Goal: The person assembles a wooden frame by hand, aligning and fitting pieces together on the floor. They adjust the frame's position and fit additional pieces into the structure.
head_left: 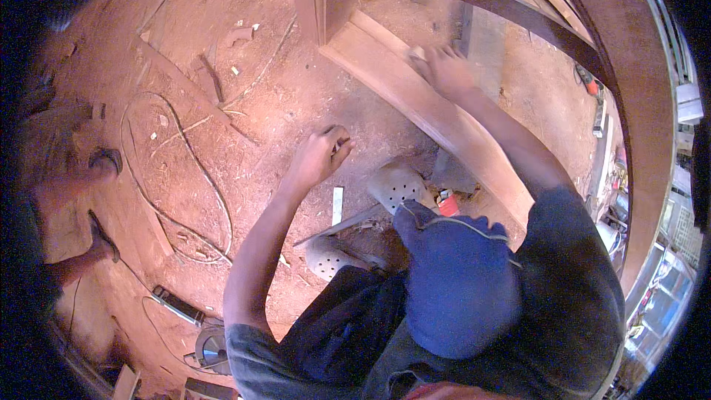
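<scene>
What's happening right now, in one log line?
left hand: fingers curled, above floor | right hand: at wooden board, grip unclear | nearby: pale clogs

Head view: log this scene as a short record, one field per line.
Left hand: fingers curled, above floor; contents unclear
Right hand: on or just over wooden rail; grip unclear
Frame: wooden post meets rail's far end
Footwear: two perforated clogs
On floor: looped cable, pale strip
</scene>
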Tool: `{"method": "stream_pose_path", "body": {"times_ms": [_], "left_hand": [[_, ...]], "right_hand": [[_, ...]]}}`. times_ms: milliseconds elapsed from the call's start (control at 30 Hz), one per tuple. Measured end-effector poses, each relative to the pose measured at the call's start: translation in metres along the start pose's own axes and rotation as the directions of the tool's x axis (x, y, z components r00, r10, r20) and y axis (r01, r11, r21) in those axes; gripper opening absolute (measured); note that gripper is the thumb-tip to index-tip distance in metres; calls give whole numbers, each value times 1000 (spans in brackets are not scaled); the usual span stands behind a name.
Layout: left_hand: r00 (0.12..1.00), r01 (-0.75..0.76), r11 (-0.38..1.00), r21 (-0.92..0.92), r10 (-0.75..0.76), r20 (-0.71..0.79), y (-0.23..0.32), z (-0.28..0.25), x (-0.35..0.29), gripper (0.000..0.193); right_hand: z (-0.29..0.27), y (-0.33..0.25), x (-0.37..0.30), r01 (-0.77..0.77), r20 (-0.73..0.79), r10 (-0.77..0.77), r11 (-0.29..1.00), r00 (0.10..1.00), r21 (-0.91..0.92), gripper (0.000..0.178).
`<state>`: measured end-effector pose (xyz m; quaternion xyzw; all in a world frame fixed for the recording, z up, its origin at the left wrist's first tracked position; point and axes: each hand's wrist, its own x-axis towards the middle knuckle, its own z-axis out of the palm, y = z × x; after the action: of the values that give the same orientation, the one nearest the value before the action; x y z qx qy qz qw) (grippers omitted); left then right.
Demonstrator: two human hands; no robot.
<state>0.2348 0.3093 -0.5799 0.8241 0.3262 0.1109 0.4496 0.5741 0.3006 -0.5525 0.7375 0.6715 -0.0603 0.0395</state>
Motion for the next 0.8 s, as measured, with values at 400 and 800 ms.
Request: {"method": "stream_pose_path", "body": {"times_ms": [400, 800], "left_hand": [[997, 68, 997, 34, -67, -26, 12, -11, 1, 20], [999, -46, 998, 33, 47, -18, 21, -5, 17, 21]], "right_hand": [[12, 3, -8, -17, -86, 14, 999, 996, -29, 45], [19, 27, -45, 50, -80, -53, 998, 995, -46, 39]]}}
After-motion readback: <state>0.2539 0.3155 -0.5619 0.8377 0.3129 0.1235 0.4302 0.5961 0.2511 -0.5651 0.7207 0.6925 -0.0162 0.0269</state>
